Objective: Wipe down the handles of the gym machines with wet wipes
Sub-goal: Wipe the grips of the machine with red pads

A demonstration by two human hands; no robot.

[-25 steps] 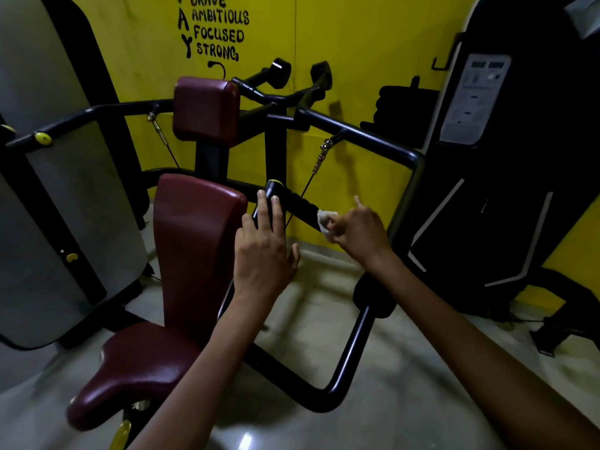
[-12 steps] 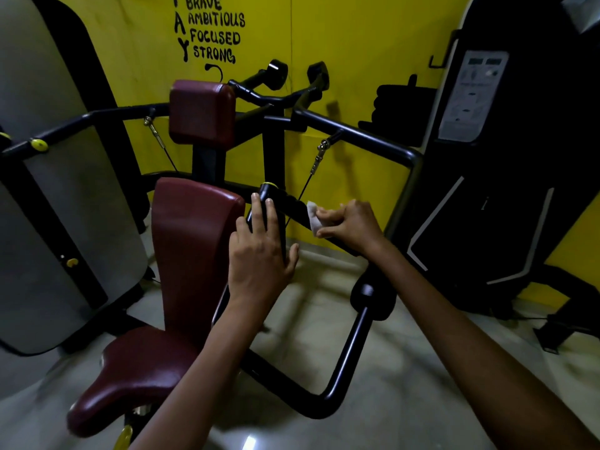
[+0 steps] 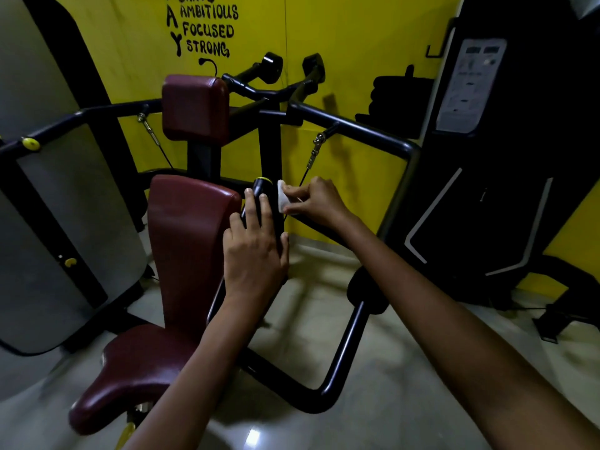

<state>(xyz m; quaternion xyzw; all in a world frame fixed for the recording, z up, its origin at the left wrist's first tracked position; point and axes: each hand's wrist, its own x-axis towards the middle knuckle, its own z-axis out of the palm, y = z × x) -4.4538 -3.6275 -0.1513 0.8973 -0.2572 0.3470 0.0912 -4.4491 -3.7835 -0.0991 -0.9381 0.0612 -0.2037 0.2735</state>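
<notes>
The black handle [image 3: 264, 203] of the seated machine stands just right of the maroon back pad [image 3: 191, 228], its long axis running up and away from the person, yellow-ringed tip farthest. The left hand [image 3: 255, 251] rests on the handle's lower length with straight fingers laid along it, steadying it. The right hand [image 3: 313, 203] pinches a folded white wet wipe [image 3: 281, 196] and holds it against the handle's right side near the tip; in the dim light, whether the wipe wraps round the grip is hard to tell. The right hand is nearer the tip, so the next stroke probably runs along the axis.
</notes>
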